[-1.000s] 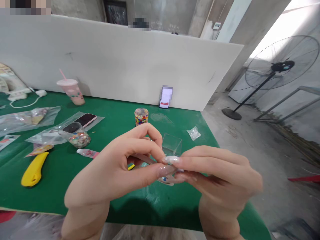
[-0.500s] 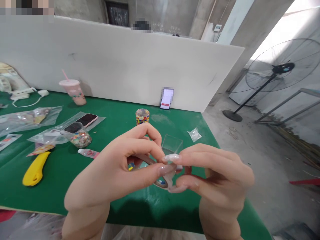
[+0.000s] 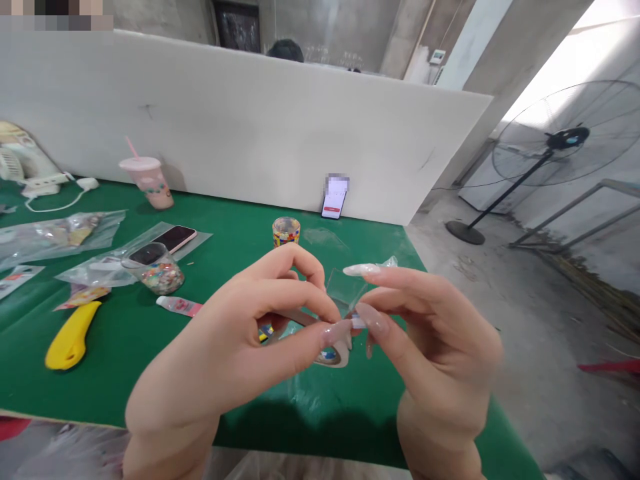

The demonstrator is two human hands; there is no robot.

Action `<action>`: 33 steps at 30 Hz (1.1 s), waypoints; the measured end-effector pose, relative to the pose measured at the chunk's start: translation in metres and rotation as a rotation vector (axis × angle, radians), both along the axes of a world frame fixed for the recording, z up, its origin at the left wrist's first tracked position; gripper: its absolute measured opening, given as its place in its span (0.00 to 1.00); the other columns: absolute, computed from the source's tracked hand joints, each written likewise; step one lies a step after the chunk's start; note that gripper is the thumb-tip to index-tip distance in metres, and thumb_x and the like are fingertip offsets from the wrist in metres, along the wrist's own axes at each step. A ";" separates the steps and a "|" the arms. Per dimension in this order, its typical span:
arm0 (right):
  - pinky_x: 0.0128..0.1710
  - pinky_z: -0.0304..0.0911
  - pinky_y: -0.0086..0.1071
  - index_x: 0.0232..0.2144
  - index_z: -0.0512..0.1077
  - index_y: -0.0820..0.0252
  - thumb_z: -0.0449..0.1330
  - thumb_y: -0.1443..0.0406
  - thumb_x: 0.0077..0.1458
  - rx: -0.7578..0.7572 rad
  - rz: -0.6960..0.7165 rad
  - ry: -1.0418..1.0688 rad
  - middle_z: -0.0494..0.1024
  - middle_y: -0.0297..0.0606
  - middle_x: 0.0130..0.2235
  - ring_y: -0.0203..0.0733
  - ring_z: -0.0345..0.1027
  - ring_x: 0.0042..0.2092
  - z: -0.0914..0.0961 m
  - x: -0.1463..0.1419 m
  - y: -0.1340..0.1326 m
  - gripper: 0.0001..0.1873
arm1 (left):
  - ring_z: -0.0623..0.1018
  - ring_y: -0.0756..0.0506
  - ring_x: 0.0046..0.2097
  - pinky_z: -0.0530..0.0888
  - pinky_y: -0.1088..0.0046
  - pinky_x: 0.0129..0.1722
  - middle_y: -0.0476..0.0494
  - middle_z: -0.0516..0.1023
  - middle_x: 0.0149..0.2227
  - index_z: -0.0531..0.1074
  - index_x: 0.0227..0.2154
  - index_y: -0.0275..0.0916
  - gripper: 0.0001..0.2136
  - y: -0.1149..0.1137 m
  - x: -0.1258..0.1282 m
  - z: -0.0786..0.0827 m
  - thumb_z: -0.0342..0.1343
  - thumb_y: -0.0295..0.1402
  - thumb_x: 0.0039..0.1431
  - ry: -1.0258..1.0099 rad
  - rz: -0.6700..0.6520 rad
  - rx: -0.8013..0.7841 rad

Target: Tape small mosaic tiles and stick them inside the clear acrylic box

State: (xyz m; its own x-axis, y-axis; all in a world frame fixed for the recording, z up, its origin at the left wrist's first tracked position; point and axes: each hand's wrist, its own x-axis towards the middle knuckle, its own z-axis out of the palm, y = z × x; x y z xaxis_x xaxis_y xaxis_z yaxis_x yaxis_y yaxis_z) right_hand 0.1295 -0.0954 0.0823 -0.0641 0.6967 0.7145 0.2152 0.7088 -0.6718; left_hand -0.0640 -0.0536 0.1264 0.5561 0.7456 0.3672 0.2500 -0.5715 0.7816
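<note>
My left hand [image 3: 250, 333] is closed, pinching a roll of tape [image 3: 341, 359] between thumb and forefinger. The roll is tilted, with a printed label showing inside its core, and my fingers cover much of it. At the roll's upper right edge, my right hand [image 3: 430, 333] has its thumb drawn in against a bent finger, with the forefinger raised above. Whatever lies between that thumb and finger is too small to make out. Behind the fingers stands a clear square plastic piece [image 3: 343, 287], partly covered. A mosaic-patterned glass cup [image 3: 286, 231] sits beyond my left hand.
On the green table [image 3: 240, 220] are a cup of coloured pieces [image 3: 163, 277], a small tube [image 3: 177, 307], a yellow-handled cutter [image 3: 74, 337], a pink tumbler [image 3: 150, 183] and plastic bags [image 3: 65, 233]. A phone [image 3: 334, 200] leans against the white partition [image 3: 240, 127]. A fan [image 3: 565, 138] stands right.
My right forefinger has lifted off the roll's edge, and the right thumb has moved up to that edge. The roll has tilted slightly in my left hand, which otherwise keeps its place.
</note>
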 end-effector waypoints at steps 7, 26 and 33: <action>0.28 0.72 0.18 0.51 0.76 0.51 0.62 0.79 0.59 0.033 -0.123 0.005 0.83 0.26 0.39 0.27 0.75 0.33 -0.004 -0.006 0.001 0.23 | 0.74 0.54 0.29 0.71 0.84 0.23 0.52 0.71 0.33 0.80 0.25 0.46 0.10 -0.001 -0.002 0.000 0.58 0.28 0.59 0.016 0.014 -0.008; 0.24 0.74 0.30 0.46 0.80 0.48 0.64 0.80 0.54 0.188 -0.299 0.017 0.85 0.28 0.33 0.36 0.76 0.27 -0.008 -0.011 0.003 0.24 | 0.72 0.54 0.29 0.69 0.82 0.23 0.50 0.70 0.34 0.80 0.28 0.42 0.10 0.003 -0.001 -0.002 0.57 0.27 0.62 0.012 0.001 0.020; 0.20 0.71 0.30 0.46 0.80 0.47 0.65 0.77 0.55 0.189 -0.344 0.028 0.85 0.29 0.34 0.37 0.77 0.27 -0.011 -0.012 0.003 0.22 | 0.71 0.55 0.30 0.68 0.83 0.24 0.51 0.70 0.35 0.79 0.29 0.42 0.09 0.002 -0.002 -0.004 0.57 0.27 0.63 0.003 -0.013 -0.002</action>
